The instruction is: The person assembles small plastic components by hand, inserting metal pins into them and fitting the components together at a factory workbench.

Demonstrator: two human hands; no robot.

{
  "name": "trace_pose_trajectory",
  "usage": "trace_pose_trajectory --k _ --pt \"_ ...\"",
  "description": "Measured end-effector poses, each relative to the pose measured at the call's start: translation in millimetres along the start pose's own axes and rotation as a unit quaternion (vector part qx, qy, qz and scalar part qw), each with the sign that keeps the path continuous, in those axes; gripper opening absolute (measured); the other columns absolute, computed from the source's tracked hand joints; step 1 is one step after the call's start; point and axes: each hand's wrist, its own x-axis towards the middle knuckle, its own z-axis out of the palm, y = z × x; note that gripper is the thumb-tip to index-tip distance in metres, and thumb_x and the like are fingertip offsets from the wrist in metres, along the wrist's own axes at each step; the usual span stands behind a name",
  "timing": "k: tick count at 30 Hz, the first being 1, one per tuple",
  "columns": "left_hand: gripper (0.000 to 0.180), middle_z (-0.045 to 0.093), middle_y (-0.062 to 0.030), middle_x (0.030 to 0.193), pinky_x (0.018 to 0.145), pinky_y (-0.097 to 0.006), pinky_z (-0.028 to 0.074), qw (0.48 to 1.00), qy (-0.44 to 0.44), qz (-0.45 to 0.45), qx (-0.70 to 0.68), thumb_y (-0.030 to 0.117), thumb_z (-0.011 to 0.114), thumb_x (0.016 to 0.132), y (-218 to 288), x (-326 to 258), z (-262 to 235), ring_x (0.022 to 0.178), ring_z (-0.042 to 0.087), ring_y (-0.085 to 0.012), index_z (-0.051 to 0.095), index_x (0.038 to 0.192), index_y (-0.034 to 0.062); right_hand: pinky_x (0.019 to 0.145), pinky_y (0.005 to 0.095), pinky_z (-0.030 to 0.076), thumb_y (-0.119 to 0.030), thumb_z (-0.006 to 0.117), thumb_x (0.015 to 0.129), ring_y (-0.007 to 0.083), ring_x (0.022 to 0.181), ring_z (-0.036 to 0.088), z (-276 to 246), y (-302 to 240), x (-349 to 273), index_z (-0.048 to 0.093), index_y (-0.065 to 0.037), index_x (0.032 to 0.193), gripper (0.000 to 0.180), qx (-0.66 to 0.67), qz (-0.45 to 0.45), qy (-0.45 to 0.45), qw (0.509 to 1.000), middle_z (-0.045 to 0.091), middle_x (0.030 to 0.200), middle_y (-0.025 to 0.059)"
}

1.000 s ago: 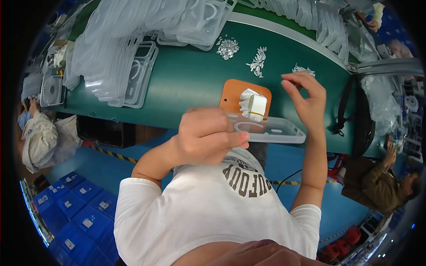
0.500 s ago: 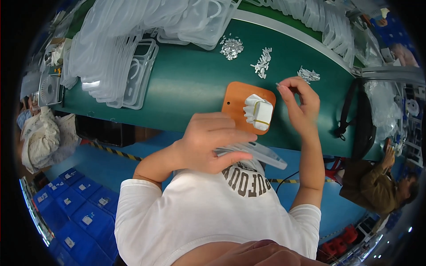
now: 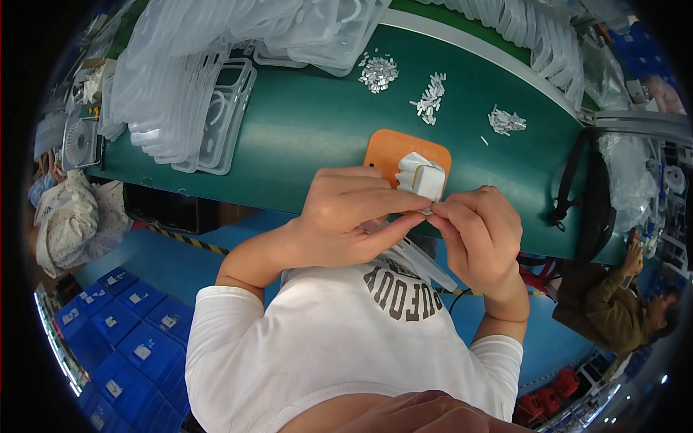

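My left hand (image 3: 346,216) is closed on a clear plastic case (image 3: 419,261), held tilted between my shirt and the table edge. My right hand (image 3: 482,234) pinches a small silvery piece (image 3: 427,211) at the case's edge, where both hands' fingertips meet. The fingers cover most of that piece. Just beyond them, a white block wrapped in cloth (image 3: 427,177) with a yellow band lies on an orange board (image 3: 386,146). Small silvery pieces lie in three piles: a left one (image 3: 378,75), a middle one (image 3: 432,97) and a right one (image 3: 507,121).
Stacked clear plastic cases (image 3: 170,108) fill the left of the green table (image 3: 303,144); another row (image 3: 527,36) stands behind the metal rail. A black strap (image 3: 588,195) hangs at the right. Blue bins (image 3: 144,346) stand lower left. Another person (image 3: 613,296) sits at the right.
My right hand has come down and left with the small piece to meet my left fingertips at the case. A single piece now lies apart, beside the right pile.
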Motion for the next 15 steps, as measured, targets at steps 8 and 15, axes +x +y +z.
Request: trace_pose_trajectory --k 8,15 --pt "0.024 0.062 -0.0037 0.061 0.042 -0.023 0.034 1.0 0.005 -0.015 -0.002 -0.002 0.078 0.066 7 4 -4 0.046 0.051 -0.0117 0.072 0.089 0.0027 0.051 0.0326 0.044 -0.01 0.077 0.074 0.0234 0.061 0.058 -12 -4 -1 0.064 0.001 0.096 0.027 0.051 0.038 -0.016 0.998 0.063 0.081 0.0111" --pt "0.034 0.068 -0.01 0.079 0.05 -0.027 0.04 0.999 -0.024 0.044 0.001 0.001 0.081 0.067 9 0 -5 0.058 0.059 -0.0194 0.064 0.097 0.0038 0.051 0.0288 0.045 -0.007 0.076 0.069 0.0194 0.067 0.062 -17 -15 -5 0.068 0.001 0.093 0.026 -0.019 -0.007 -0.021 1.0 0.067 0.087 0.0108"
